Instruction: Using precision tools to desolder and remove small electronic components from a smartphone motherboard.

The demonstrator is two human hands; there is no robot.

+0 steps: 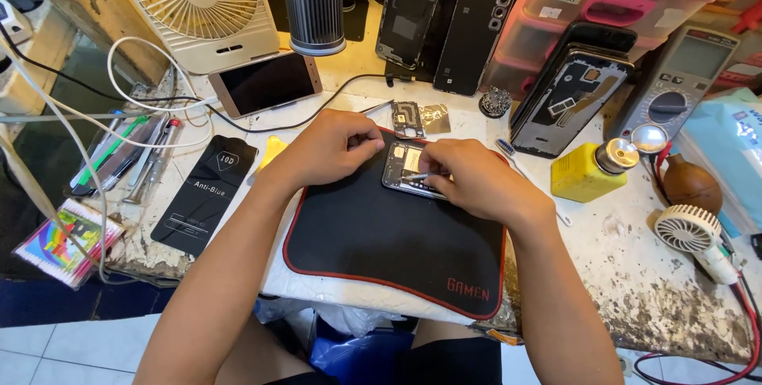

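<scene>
Cluttered repair bench, worn and stained, with a black mat at centre. Opened phone lay on the mat's far edge. Left hand was curled shut, pinning its left end. Right hand pinched a thin metal tool over the board. Looked like mid-teardown; next move needed steady, fine tip placement. Fan far left, yellow bottle right.

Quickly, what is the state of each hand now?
Left hand: fingers curled, pressing the opened black phone on the black mat.
Right hand: closed on a thin metal tool.
</scene>
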